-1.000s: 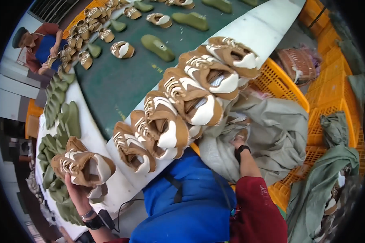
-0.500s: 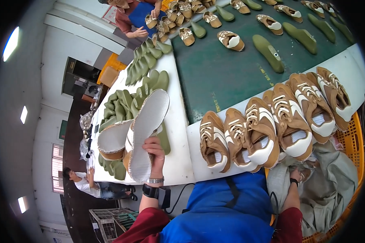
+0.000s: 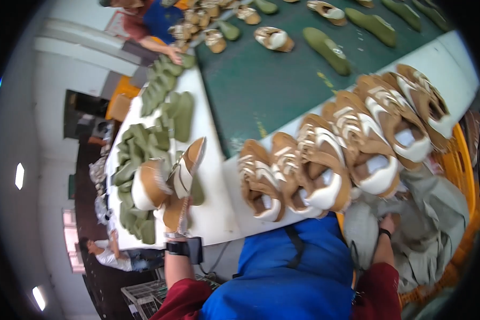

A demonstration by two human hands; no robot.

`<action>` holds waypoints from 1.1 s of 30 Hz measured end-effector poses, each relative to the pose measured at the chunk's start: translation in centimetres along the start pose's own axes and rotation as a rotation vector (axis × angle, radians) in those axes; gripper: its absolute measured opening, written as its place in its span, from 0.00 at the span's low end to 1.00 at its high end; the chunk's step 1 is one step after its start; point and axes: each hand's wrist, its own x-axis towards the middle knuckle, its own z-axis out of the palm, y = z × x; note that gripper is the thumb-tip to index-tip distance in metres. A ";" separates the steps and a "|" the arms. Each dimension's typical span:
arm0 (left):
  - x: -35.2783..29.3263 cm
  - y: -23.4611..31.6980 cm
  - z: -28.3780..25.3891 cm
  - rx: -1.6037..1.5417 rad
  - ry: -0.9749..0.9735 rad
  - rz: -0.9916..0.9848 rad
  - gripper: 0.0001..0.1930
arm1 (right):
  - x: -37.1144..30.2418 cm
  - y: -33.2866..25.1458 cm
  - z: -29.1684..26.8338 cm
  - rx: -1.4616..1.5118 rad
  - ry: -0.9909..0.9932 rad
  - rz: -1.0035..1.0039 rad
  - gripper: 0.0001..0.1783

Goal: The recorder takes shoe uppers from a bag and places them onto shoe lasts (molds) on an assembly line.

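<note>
My left hand (image 3: 170, 229) is closed on a pair of tan and white shoe uppers (image 3: 182, 178), raised over the white table on the left. They are blurred and hide most of its fingers. My right hand (image 3: 390, 221) is down inside grey cloth (image 3: 432, 213) that lines an orange crate (image 3: 462, 160); its fingers are blurred and partly covered, so their grip does not show. Between my hands, several tan and white laced shoes (image 3: 322, 165) stand in a row along the table's near edge, heels toward me.
Green shoe lasts (image 3: 136, 154) lie heaped on the white table (image 3: 213, 197). More lasts and shoes are spread on the green surface (image 3: 234, 88) beyond. A co-worker's hand (image 3: 172, 52) is at the far left; another person (image 3: 112, 253) is at the left. A wire rack (image 3: 146, 296) stands below.
The uppers in my left hand have turned, from their pale undersides to their tan and white sides. My right hand stays in the cloth. My view has shifted, and the co-worker's arm now reaches toward the lasts.
</note>
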 end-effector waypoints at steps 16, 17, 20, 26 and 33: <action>4.4 0.9 -0.3 -1.077 0.216 -0.313 0.22 | -9.6 3.1 -16.7 1.744 0.196 0.044 0.10; 4.9 5.5 -4.9 -1.037 0.203 -0.263 0.21 | -10.9 3.3 -17.7 1.749 0.130 -0.031 0.09; 3.4 13.0 -12.0 -1.246 -0.036 -0.125 0.23 | -15.4 1.1 -21.5 1.740 0.023 -0.238 0.07; 2.7 29.4 -12.7 -1.710 -1.048 0.304 0.39 | -23.2 -4.0 -25.4 1.229 -0.071 -0.679 0.05; 1.3 32.7 -4.7 -1.502 -1.394 0.179 0.25 | -16.5 -4.3 -23.1 1.278 -0.441 -0.636 0.10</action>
